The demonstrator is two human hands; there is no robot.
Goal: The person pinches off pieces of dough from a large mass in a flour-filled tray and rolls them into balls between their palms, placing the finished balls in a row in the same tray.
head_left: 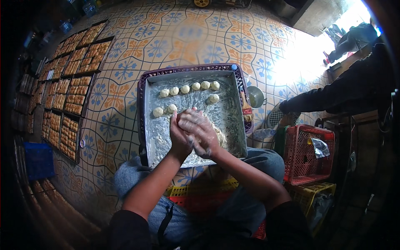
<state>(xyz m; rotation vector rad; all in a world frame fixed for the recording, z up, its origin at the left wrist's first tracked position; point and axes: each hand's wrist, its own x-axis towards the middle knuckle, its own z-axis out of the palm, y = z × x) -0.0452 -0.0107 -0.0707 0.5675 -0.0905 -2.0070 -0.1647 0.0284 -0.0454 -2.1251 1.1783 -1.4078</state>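
Note:
A metal tray [156, 141], coated with white flour, sits in front of me with several pale dough balls [205, 85] in rows toward its back. My left hand [180, 135] and my flour-covered right hand [199, 131] are cupped together over its middle, fingers closed; whatever is between them is hidden. A loose mass of dough [220, 136] lies just right of my right hand, partly behind it. A wooden-handled brush [246, 109] rests along the tray's right side, beside a small metal pot [256, 97].
Trays of golden baked pastries [78, 96] cover the left floor, near a blue crate [37, 160]. At right are a red crate [310, 166] and a yellow crate [307, 198]. Another person's dark sleeve [346, 91] reaches in from the right; someone is also at the bright doorway [348, 41].

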